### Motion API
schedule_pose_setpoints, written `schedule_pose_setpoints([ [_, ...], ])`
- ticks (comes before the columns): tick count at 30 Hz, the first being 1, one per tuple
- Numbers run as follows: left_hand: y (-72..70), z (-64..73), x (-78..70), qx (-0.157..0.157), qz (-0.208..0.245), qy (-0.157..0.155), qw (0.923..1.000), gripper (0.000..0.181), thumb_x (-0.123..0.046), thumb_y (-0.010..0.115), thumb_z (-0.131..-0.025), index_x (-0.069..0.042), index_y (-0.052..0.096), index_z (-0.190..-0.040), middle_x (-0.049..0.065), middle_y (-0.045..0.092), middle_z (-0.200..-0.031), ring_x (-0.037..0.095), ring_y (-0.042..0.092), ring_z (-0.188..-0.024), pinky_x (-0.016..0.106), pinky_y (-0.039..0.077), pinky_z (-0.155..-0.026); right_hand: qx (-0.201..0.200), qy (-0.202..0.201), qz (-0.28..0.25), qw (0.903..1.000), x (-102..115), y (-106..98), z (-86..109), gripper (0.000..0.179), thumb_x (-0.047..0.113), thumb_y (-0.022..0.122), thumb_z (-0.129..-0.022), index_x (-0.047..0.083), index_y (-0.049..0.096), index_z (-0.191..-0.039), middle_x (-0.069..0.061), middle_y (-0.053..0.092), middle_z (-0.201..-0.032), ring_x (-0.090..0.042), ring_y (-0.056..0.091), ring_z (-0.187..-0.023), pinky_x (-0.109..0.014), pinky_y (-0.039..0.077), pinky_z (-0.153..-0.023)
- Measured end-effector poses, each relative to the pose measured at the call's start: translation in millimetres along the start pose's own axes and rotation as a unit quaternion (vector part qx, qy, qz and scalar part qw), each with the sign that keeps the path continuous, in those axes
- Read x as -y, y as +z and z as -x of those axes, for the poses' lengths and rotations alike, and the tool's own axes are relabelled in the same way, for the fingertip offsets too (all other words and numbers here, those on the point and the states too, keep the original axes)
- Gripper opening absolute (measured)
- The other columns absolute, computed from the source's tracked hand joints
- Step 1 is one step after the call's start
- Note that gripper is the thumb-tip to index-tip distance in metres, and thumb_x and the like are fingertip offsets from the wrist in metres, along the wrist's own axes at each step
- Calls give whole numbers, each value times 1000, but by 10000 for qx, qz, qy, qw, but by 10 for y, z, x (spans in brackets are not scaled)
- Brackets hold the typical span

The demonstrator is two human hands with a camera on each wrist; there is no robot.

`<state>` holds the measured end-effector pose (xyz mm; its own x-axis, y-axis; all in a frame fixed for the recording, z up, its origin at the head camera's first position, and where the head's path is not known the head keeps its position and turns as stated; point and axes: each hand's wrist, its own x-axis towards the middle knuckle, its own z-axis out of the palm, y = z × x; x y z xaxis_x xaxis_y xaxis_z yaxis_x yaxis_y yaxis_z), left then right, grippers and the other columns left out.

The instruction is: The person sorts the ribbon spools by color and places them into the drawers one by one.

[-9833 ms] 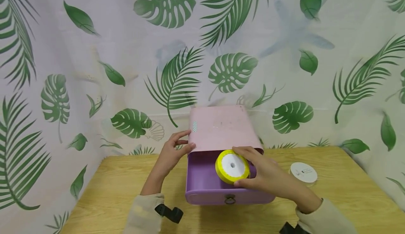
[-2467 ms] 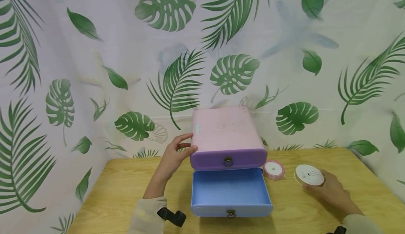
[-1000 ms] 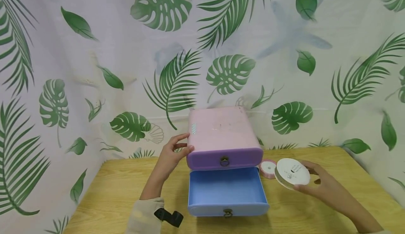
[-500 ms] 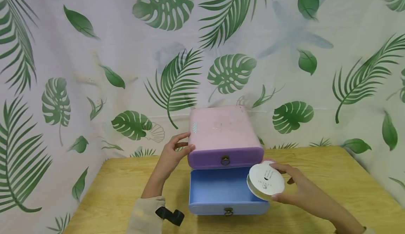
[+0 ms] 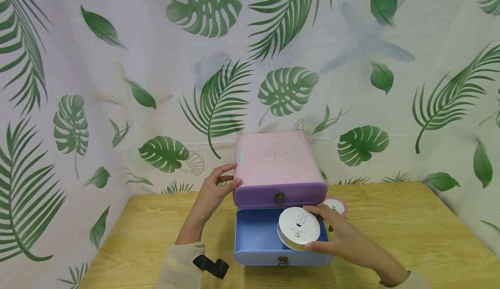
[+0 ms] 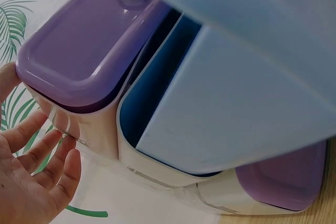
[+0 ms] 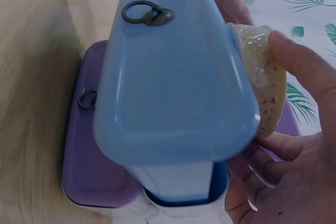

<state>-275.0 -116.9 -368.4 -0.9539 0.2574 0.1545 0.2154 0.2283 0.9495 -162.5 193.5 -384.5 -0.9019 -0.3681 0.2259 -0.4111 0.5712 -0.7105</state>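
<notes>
My right hand pinches the rim of a white-faced ribbon spool, tilted over the pulled-out blue drawer. Pale ribbon with small stars shows on the spool's edge in the right wrist view. With fingers spread, my left hand touches the left side of the small pink-topped drawer cabinet. Above the blue drawer, the purple drawer is closed. The left wrist view also shows a closed lower purple drawer. Most of the blue drawer's right half lies hidden behind the spool and hand.
A pink ribbon spool lies on the wooden table just right of the cabinet, partly behind my right hand. A leaf-printed cloth hangs behind the table. Each drawer front seen has a ring pull.
Earlier, my right hand held a yellow ribbon spool at the open purple drawer. Since then that drawer closed, the blue one opened, and the white-faced spool moved left from the table over it.
</notes>
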Motion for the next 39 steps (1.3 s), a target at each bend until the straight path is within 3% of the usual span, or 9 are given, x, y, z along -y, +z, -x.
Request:
schedule_pose_setpoints([
  [2, 4, 7, 3, -9, 4, -1, 10000, 55, -28, 70, -88, -25, 51, -140, 2, 42, -148, 26, 50, -127, 48, 48, -96, 114, 79, -90, 9999, 13, 28, -30, 76, 32, 81, -77, 9, 45, -140, -21, 46, -140, -34, 48, -122, -53, 47, -89],
  [4, 3, 12, 9, -29, 6, -2, 10000, 54, -28, 70, -89, -25, 51, -140, 2, 43, -147, 26, 50, -126, 47, 48, -96, 132, 136, -98, 9998, 22, 61, -62, 78, 35, 80, -77, 7, 45, -140, -23, 45, -141, -40, 46, -125, -58, 45, -93],
  [15, -16, 23, 19, -142, 60, -21, 9999, 53, -27, 69, -88, -24, 52, -138, 3, 45, -144, 26, 50, -123, 43, 48, -92, 165, 246, 119, 9995, 95, 159, -164, 86, 41, 83, -72, 1, 47, -138, -22, 50, -136, -34, 51, -119, -53, 45, -95],
  [23, 21, 5, 14, -88, 42, -15, 10000, 53, -28, 70, -88, -24, 53, -138, 2, 45, -144, 26, 50, -124, 44, 49, -92, 352, 220, -95, 9991, 69, 114, -82, 82, 36, 80, -76, -1, 44, -140, -24, 48, -138, -38, 52, -116, -53, 48, -89],
  [28, 21, -18, 5, -77, 20, -13, 10000, 53, -29, 70, -88, -25, 53, -138, 2, 45, -145, 26, 49, -125, 46, 48, -94, -17, 274, -62, 9996, 90, 61, 34, 68, 35, 76, -81, 9, 50, -138, -15, 50, -139, -26, 52, -114, -36, 48, -88],
  [33, 18, -25, 9, -31, -24, -8, 10000, 54, -28, 69, -88, -23, 51, -140, 3, 43, -147, 28, 49, -126, 46, 47, -95, -227, 456, -253, 9984, 135, -4, 182, 48, 27, 71, -87, 11, 58, -131, -9, 59, -125, -6, 52, -100, -21, 45, -76],
  [36, 15, -24, 3, -19, -18, -39, 10000, 54, -27, 69, -89, -22, 51, -140, 4, 43, -147, 29, 49, -126, 46, 47, -95, 55, 418, -596, 9973, 123, -20, 284, 35, 20, 63, -94, 8, 61, -127, -6, 64, -114, 0, 53, -93, -20, 46, -72],
  [39, 18, -10, 1, -22, 5, -42, 10000, 54, -27, 68, -89, -21, 51, -140, 5, 43, -147, 29, 49, -127, 47, 47, -96, 753, 541, -980, 9909, 75, 3, 377, 30, 19, 56, -98, 7, 63, -124, -5, 67, -112, 3, 54, -90, -19, 47, -71],
])
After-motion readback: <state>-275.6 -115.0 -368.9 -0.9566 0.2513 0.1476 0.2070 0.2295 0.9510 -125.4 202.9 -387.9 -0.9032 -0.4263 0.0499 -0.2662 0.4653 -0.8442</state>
